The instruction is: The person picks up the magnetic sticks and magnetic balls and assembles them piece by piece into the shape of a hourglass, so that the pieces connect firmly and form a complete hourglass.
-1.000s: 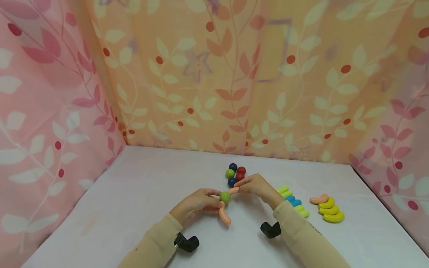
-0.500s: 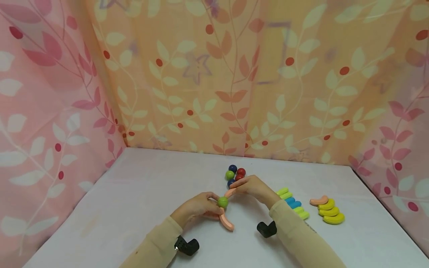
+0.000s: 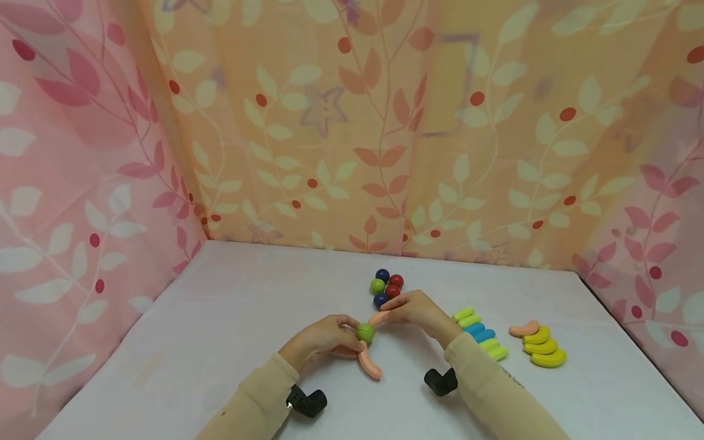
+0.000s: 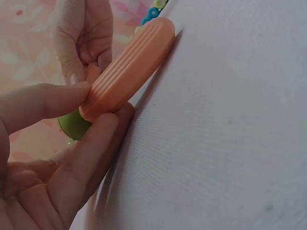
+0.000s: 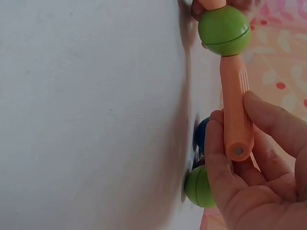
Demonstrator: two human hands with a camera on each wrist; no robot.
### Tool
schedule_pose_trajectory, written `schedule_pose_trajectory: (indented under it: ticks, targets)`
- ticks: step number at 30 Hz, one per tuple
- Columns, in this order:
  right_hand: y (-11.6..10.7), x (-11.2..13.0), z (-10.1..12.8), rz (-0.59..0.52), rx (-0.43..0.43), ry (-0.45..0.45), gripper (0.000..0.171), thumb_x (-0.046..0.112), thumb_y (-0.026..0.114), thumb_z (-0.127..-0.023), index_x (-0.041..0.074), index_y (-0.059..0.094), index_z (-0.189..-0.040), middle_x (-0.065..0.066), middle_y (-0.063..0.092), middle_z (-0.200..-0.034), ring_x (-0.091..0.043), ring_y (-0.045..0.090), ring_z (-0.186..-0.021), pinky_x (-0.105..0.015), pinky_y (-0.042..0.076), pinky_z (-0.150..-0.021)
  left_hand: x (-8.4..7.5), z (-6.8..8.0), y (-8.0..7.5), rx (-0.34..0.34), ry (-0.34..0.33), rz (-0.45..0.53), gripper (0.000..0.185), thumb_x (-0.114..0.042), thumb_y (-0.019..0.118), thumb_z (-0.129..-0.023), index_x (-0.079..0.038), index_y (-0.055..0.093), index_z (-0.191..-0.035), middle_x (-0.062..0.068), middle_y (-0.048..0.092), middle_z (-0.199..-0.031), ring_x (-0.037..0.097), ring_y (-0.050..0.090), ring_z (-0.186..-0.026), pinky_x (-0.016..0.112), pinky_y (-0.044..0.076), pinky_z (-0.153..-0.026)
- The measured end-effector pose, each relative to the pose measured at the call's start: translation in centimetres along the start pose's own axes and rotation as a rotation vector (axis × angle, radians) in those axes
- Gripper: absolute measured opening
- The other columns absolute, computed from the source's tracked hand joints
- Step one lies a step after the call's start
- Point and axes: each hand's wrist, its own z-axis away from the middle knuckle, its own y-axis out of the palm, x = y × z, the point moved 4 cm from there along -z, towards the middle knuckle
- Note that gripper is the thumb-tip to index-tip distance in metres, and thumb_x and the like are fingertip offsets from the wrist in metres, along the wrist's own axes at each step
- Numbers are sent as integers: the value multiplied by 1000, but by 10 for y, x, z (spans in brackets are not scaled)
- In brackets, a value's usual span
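Observation:
A green ball (image 3: 365, 332) (image 5: 224, 29) joins two peach curved sticks over the white table (image 3: 231, 318). My left hand (image 3: 324, 336) pinches the nearer peach stick (image 3: 368, 362) (image 4: 128, 73) close to the ball, thumb above and finger below. My right hand (image 3: 416, 307) grips the farther peach stick (image 3: 378, 317) (image 5: 235, 111) between thumb and fingers; its other end meets the ball. In the left wrist view the green ball (image 4: 73, 126) peeks out behind my fingers.
A cluster of blue, red and green balls (image 3: 386, 286) lies just behind my right hand. Green and blue curved pieces (image 3: 480, 333) and a peach piece with yellow ones (image 3: 538, 346) lie to the right. Patterned curtains wall the table.
Both hands and the ball-and-stick piece have shifted slightly toward me and to the left; the grips are unchanged.

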Motion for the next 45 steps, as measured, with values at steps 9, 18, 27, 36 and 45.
schedule_pose_trajectory:
  ticks: [9, 18, 27, 36, 45]
  targets:
    - [2, -2, 1, 11, 6, 2, 21, 8, 74, -85, 6, 77, -105, 0, 74, -97, -16, 58, -83, -25, 52, -74, -3, 2, 3, -8, -2, -118, 42, 2, 75, -82, 5, 57, -120, 6, 68, -89, 12, 66, -75, 31, 62, -73]
    - [7, 3, 1, 29, 57, -27, 22, 13, 74, -87, 6, 76, -108, -2, 71, -102, -16, 59, -85, -25, 51, -76, -8, 8, -7, -30, 11, -276, 32, -7, 78, -81, 2, 71, -110, 4, 72, -89, 10, 64, -71, 26, 59, -70]
    - [12, 4, 3, 20, 100, -52, 25, 10, 74, -87, 2, 75, -110, -6, 74, -101, -15, 61, -85, -25, 55, -77, -9, 5, -7, -65, 58, -281, 42, -20, 77, -84, -6, 68, -123, 4, 70, -113, 13, 63, -87, 32, 57, -80]
    - [16, 1, 1, 23, 106, -38, 22, 6, 75, -85, 2, 76, -107, -5, 76, -99, -11, 64, -83, -26, 58, -81, -5, 0, -3, -38, 76, -291, 41, -23, 77, -85, -8, 67, -122, 1, 72, -105, 14, 65, -90, 40, 51, -93]
    - [14, -2, 8, 66, 61, 0, 21, 8, 78, -82, 5, 78, -103, -2, 73, -98, -13, 61, -84, -25, 57, -78, -6, 4, -6, -69, 31, -298, 38, -24, 76, -85, -9, 68, -119, 2, 70, -105, 14, 64, -87, 31, 54, -82]
